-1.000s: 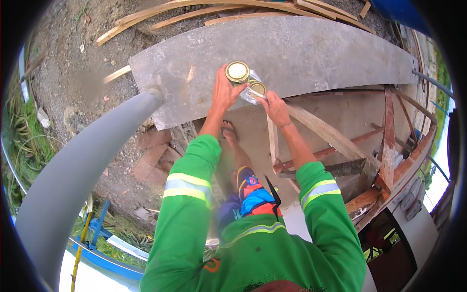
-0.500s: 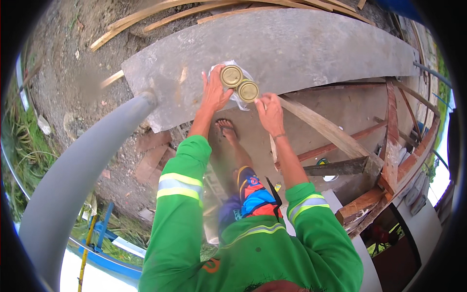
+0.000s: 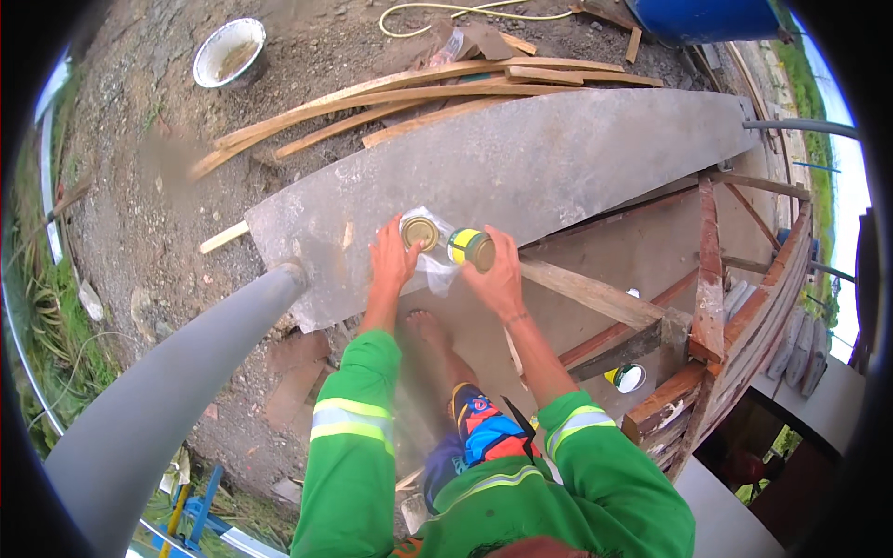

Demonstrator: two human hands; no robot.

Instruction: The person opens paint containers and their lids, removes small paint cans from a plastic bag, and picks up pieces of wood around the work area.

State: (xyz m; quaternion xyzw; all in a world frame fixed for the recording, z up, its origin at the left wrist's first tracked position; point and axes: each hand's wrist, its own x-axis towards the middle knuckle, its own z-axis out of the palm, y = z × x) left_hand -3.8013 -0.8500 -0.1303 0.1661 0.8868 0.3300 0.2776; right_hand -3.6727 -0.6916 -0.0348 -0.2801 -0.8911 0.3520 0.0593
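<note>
My left hand (image 3: 392, 256) is closed round the side of a can with a gold metal end (image 3: 419, 233). That can stands upright, gold end up, with its side hidden. In my right hand (image 3: 500, 279) is a second can, with a yellow and green label (image 3: 460, 244); it is tilted, its gold end turned toward me. A crumpled clear plastic bag (image 3: 435, 272) lies under and around the cans, near the front edge of a long grey board (image 3: 595, 149).
Timber strips (image 3: 344, 112) lie beyond the board, and a white basin (image 3: 229, 54) sits on the soil. A grey pipe (image 3: 186, 372) slants past on the left. Wooden framing (image 3: 595, 293) stands to the right, with another yellow and green can (image 3: 628, 378) below it. A blue drum (image 3: 707, 19) is at the far right.
The right hand has taken hold of the second can, which has tipped from upright and moved apart from the first. The view has tilted up, showing more ground beyond the board.
</note>
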